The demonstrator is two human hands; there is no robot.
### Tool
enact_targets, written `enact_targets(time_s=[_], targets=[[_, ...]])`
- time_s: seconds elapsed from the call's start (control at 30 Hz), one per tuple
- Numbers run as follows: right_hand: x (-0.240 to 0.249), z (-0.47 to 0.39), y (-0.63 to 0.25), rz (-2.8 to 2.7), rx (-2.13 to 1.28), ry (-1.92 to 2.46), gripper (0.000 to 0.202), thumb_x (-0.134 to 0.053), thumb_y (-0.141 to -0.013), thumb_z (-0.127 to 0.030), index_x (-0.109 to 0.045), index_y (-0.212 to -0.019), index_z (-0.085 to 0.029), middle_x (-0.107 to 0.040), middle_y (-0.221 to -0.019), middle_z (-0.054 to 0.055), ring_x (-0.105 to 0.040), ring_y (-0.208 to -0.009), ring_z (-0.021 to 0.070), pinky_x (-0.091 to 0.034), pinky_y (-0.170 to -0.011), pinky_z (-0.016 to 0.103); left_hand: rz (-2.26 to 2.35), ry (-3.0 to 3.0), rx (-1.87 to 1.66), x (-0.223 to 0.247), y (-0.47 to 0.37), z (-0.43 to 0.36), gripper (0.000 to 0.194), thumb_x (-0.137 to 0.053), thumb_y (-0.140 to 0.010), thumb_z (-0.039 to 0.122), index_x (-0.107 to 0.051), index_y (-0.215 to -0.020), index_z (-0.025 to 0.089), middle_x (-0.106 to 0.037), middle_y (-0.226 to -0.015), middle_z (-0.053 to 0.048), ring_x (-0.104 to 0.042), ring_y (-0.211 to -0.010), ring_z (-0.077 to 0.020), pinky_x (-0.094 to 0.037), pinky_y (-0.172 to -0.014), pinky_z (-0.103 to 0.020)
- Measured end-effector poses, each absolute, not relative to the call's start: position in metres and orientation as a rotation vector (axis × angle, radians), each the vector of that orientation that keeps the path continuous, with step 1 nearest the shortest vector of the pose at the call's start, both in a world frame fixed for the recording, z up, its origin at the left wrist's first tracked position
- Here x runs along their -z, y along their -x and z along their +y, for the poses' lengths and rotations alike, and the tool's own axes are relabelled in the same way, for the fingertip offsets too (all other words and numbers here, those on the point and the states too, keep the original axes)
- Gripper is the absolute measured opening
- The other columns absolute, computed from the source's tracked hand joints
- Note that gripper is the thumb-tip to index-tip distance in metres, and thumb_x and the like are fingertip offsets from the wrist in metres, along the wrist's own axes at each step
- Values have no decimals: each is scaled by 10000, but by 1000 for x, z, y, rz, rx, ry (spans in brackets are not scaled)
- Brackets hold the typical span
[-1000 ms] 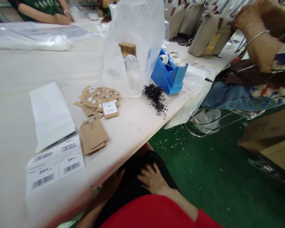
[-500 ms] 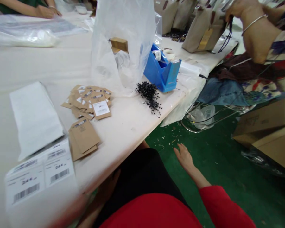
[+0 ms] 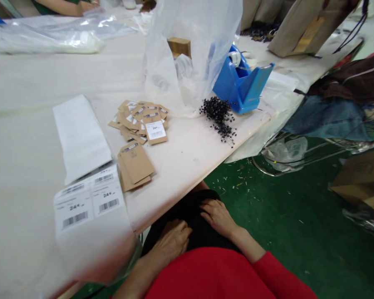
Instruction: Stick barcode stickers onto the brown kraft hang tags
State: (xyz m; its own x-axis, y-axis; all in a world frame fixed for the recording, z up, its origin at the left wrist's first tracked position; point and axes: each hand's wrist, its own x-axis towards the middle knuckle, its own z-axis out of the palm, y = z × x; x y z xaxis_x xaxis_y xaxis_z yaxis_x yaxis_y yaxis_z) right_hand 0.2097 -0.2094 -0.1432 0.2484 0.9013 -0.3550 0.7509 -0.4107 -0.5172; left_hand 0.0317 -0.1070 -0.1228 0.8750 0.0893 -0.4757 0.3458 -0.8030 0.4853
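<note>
My left hand (image 3: 176,238) rests on the black cloth over my lap, its fingers curled in and nothing seen in it. Beside it my right hand (image 3: 218,216) lies on my thigh with fingers stretched out and slightly apart, holding nothing. On the table nearest the left hand is a short stack of brown card tags (image 3: 137,164). A sheet of printed price labels (image 3: 89,203) hangs over the table edge from a folded white strip (image 3: 81,137). Further back lies a heap of tags with white stickers (image 3: 156,128), and right of it a pile of black string fasteners (image 3: 218,114).
A blue tape dispenser (image 3: 241,83) stands beside a cloudy plastic bag (image 3: 190,79) with a brown block inside. Beige bags (image 3: 305,31) stand at the back right. Clear plastic (image 3: 50,37) lies at the far left, near another person's arm (image 3: 65,6). A cardboard box (image 3: 361,178) is on the green floor.
My right hand has come in from over the floor onto my lap. My left hand now shows on my lap too. The view has swung left, and the other person's hand at the right is out of sight.
</note>
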Motion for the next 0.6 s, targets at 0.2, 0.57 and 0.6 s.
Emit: enact_targets(time_s=[0.2, 0.57, 0.6], targets=[[142, -206, -202, -1561, -869, 2280, 253, -454, -883, -249, -614, -1072, -198, -610, -1150, 83, -513, -1114, 222, -329, -1001, 459, 365, -2387, 784, 104, -54, -95, 333, -482, -668, 169, -629, -962, 222, -612, -994, -82, -561, -913, -254, -448, -792, -362], [149, -210, -204, -1549, -818, 2274, 274, -409, -904, -269, -590, -1091, -185, -610, -1150, 74, -509, -1118, 202, -335, -994, 422, 497, -2314, 743, 102, -44, -96, 422, -468, -650, 191, -569, -1059, 219, -620, -1037, -58, -551, -979, -229, -430, -856, -336], [149, -209, -203, -1548, -815, 2272, 271, -414, -901, -268, -592, -1087, -182, -612, -1145, 75, -511, -1113, 204, -338, -991, 421, 479, -2312, 768, 102, -47, -96, 402, -478, -649, 201, -590, -1034, 221, -629, -1031, -68, -560, -973, -250, -433, -852, -363]])
